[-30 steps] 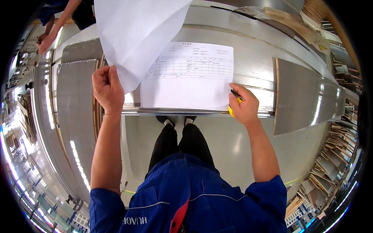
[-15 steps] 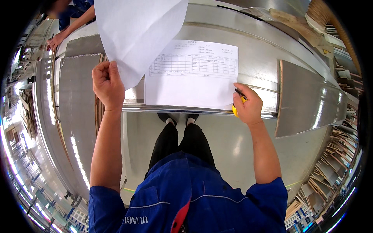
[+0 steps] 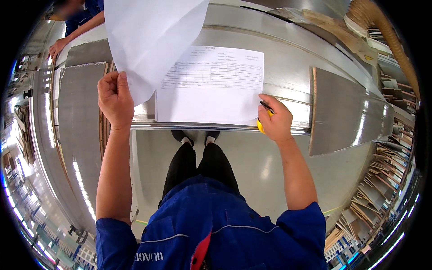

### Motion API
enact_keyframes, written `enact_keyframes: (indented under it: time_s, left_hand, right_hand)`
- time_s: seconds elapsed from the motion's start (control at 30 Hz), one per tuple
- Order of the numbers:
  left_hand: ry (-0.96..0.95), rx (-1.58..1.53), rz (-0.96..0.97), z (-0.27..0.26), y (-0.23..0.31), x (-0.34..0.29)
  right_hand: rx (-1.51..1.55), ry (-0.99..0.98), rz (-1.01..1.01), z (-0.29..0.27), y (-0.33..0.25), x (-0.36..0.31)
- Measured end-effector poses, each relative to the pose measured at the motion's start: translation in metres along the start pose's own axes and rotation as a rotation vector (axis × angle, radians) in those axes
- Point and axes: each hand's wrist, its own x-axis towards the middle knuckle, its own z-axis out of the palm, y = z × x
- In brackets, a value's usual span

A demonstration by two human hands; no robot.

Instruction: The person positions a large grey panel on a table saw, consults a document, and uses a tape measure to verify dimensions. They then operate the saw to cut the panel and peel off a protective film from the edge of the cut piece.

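My left hand is closed on the lower corner of a white sheet of paper, pinched under the thumb. The sheet is raised and curls over the left part of a printed form, which lies on the metal machine table near its front edge. At the form's lower right corner, my right hand is closed round a small yellow-and-black hand tool. Fingers cover most of that tool, so its exact kind is hidden. Whether the right fingers also grip the paper I cannot tell.
Grey-faced boards lie at the left, and a grey panel lies at the right. A ribbed hose hangs at the far right. Board offcuts stand below it. Another person's hand rests at the far left.
The whole view has shifted slightly, so everything sits a little further left. Both hands keep their grips, and the raised sheet stays up.
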Motion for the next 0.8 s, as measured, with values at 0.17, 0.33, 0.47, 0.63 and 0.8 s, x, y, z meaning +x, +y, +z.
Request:
enact_keyframes:
  time_s: [0.17,0.33,0.47,0.63,0.8]
  left_hand:
    - [0.0,0.023,0.008,-0.0007,0.0021,0.0013]
    - [-0.011,-0.032,0.005,0.0011,0.0051,0.0012]
    - [-0.02,-0.045,-0.012,0.0023,0.0074,0.0004]
    - [-0.021,-0.025,0.005,0.0013,0.0089,-0.0004]
    - [-0.024,-0.042,0.012,0.0004,0.0084,-0.0006]
  right_hand:
    - [-0.019,-0.007,0.003,-0.0006,-0.0009,0.0005]
    - [-0.027,-0.007,-0.006,-0.0002,0.0001,0.0012]
    - [-0.024,-0.002,-0.012,-0.0004,-0.0001,0.0012]
    - [-0.033,-0.001,-0.011,-0.0008,-0.0018,0.0007]
    - [-0.028,-0.009,0.0,-0.001,-0.0019,0.0003]
